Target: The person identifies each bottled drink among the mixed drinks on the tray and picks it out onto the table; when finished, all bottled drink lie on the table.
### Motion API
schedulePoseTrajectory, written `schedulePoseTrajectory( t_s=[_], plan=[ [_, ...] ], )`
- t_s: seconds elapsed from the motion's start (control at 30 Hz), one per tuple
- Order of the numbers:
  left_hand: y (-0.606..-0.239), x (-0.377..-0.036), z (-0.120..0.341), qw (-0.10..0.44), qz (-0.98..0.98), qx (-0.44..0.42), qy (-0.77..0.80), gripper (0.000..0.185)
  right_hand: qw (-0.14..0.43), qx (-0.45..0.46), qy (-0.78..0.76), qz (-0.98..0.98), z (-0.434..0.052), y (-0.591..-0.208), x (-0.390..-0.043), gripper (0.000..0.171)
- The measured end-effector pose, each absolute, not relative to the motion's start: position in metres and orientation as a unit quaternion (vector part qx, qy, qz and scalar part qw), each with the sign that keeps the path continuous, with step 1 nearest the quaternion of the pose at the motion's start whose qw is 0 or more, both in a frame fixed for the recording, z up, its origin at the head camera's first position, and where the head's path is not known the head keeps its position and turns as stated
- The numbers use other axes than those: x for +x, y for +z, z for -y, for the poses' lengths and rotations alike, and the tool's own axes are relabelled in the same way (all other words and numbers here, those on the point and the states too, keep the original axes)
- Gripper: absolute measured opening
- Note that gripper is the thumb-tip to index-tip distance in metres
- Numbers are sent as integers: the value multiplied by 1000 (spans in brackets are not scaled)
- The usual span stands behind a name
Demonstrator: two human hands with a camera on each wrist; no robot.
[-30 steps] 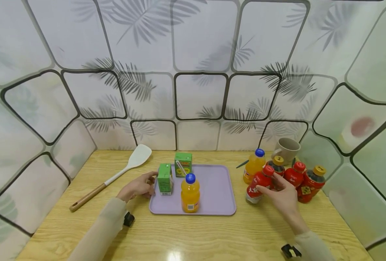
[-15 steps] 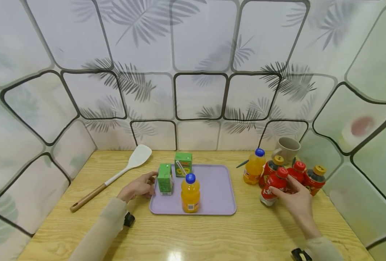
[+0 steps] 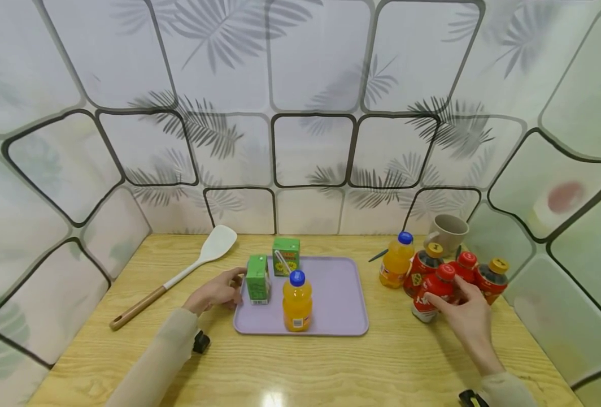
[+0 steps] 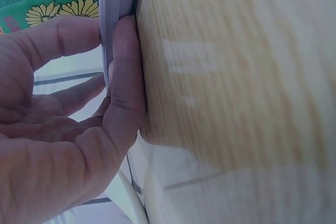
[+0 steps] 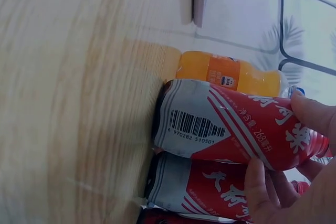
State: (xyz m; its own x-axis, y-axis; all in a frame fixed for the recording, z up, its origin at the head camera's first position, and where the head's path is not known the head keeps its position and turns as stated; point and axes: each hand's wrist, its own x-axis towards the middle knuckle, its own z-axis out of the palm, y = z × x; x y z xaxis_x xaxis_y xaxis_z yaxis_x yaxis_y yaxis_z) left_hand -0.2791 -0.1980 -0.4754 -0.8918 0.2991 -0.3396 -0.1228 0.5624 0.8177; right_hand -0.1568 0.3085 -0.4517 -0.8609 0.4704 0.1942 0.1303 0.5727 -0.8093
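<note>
In the head view, my right hand [image 3: 466,318] grips a red-labelled cola bottle [image 3: 435,288], fingers and thumb around its upper part. The right wrist view shows this cola bottle [image 5: 226,124] with its barcode facing the camera and a like bottle [image 5: 210,184] beside it. At the left, my left hand [image 3: 219,293] holds the rim of a lilac tray [image 3: 336,294]. In the left wrist view, that hand [image 4: 68,108] pinches the tray edge [image 4: 109,19], one digit at the table side. Two green drink cartons [image 3: 257,278] and an orange juice bottle [image 3: 297,302] stand on the tray.
Behind the held bottle stand another orange juice bottle [image 3: 396,263], dark bottles with gold caps [image 3: 491,281] and a second red-capped bottle [image 3: 466,265]. A beige mug [image 3: 448,233] is at the back right. A white spatula [image 3: 199,263] with a wooden handle lies left.
My right hand has carried the cola bottle rightward, close in front of the other bottles at the right. My left hand and the tray have stayed in place.
</note>
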Motion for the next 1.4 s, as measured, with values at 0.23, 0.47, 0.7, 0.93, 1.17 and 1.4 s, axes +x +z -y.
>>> schedulePoseTrajectory(
  t_s=[0.23,0.47,0.7,0.93,1.17,1.4],
  plan=[
    [-477,-279,197,227,-854,51,466,89,209,-183,440,854,-309,-453,-158,83],
    [-476,-278,199,225,-856,53,462,89,219,-174,436,855,-311,-454,-158,81],
    [-476,-277,198,229,-852,56,467,90,237,-163,447,847,-312,-456,-157,78],
    [-475,-277,199,224,-854,58,467,88,245,-186,471,827,-312,-452,-158,68],
    [-474,-276,199,226,-852,49,470,88,310,-180,535,765,-310,-448,-156,41],
    [-475,-278,198,226,-852,52,470,88,358,-135,594,708,-303,-443,-156,26]
  ],
)
